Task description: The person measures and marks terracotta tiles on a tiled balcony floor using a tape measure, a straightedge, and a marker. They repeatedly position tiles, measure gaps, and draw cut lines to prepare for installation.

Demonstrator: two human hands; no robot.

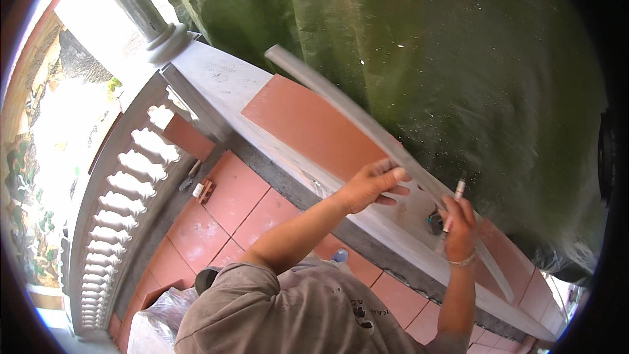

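Observation:
A long pale grey straight bar (341,101) slants over the ledge and looks slightly blurred. My left hand (375,187) is beside the bar's middle, fingers apart and nothing in them. My right hand (460,226) is closed on a slim white-and-pink pen (448,224) and lies over the bar's lower part; whether it grips the bar too I cannot tell. Below the bar's upper half, a flat terracotta tile (314,124) rests on the ledge. Next to my right hand sits a small dark object (435,223) with a teal spot.
The pale ledge (226,85) runs diagonally, with a green sheet (445,59) hanging behind it. White balusters (131,183) line the left side. Pink tiles (216,203) cover the floor, where a small wooden-backed tool (204,191) lies. Plastic-covered material (154,321) stands lower left.

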